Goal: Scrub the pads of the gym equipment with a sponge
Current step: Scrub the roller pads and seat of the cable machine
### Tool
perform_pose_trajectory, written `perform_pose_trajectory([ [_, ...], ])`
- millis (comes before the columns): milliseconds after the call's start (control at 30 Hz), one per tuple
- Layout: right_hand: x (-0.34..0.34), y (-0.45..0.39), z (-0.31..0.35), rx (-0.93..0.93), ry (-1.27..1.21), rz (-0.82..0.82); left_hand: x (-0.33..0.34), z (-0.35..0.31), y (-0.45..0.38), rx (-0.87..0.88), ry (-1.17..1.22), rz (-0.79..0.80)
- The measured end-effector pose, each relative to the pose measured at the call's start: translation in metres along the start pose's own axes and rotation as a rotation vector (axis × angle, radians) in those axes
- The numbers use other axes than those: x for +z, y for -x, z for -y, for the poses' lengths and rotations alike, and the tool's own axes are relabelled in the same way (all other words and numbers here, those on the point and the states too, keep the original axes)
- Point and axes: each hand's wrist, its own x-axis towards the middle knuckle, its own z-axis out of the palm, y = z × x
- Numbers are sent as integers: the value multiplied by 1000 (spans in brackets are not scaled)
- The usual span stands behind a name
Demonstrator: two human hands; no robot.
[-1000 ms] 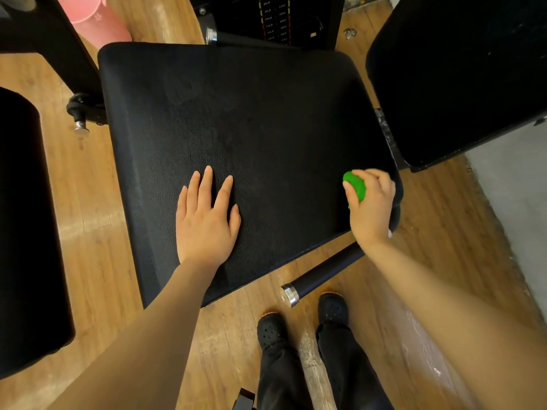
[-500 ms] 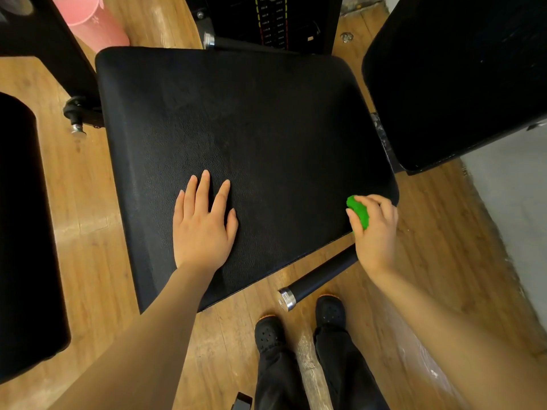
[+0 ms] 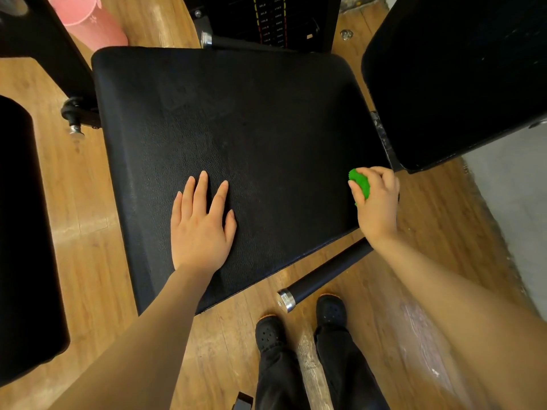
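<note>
sponge: mostly hidden inside the right hand; only a green bumpy part shows at 9 o'clock of the fingers.
pad under the left hand: that patch of the seat pad is covered by the flat palm.
pink bucket: cut off by the top edge at 11 o'clock.
weight stack: cut off by the top edge at 12 o'clock; its labels are too small to read.
right pad: runs out of the top and right edges.
left pad: cut off by the left edge.
bar: its far end is hidden behind the right wrist and seat pad.
legs: cut off by the bottom edge at 6 o'clock.
</note>
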Motion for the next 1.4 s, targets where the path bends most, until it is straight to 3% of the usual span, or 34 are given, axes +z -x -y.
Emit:
perform_pose_trajectory([
  [300, -8, 53, -22, 14, -29, -14, -1, -1, 0, 3, 10, -11],
  [633, -5, -25, -10, 150, -75, -61, 0, 1, 0, 4, 17, -8],
  [1000, -9, 35, -34, 120, -17, -43, -2, -1, -1, -3, -2, 15],
  [1400, -4, -18, -26, 142, -70, -81, -1, -1, -1, -3, 0, 7],
])
